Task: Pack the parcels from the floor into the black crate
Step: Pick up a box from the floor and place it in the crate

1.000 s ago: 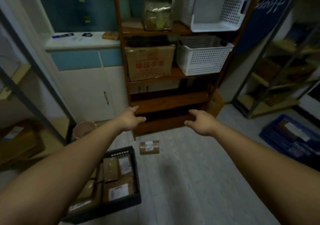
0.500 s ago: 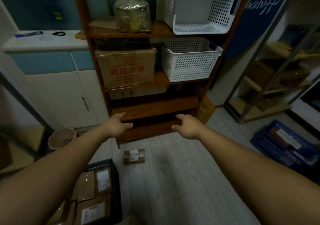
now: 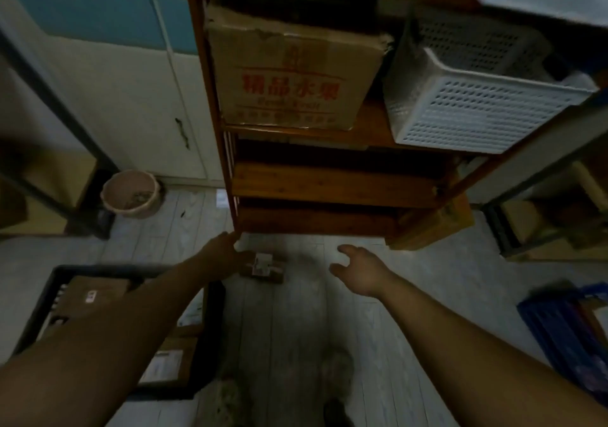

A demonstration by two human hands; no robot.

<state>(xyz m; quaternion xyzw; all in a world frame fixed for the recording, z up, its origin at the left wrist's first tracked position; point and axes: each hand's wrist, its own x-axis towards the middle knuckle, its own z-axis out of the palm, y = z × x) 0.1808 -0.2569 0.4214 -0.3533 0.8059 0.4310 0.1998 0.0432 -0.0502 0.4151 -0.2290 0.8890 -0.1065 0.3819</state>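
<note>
On the floor [image 3: 427, 282] at 12 o'clock, below the wooden shelf [image 3: 329, 183]: one small brown cardboard parcel [image 3: 275, 272], white label [image 3: 262, 262]. Hands are lower and closer than a second ago. The left hand [image 3: 223, 255] is at its edge, contact unclear; the right hand [image 3: 362, 272] is at 1 o'clock. Both are open and empty. Pickup likely next; black crate [image 3: 98, 267] at 8 o'clock, part-filled.

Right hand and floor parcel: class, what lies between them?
Only bare floor separates the open right hand from the small brown parcel, as the head view shows.
</note>
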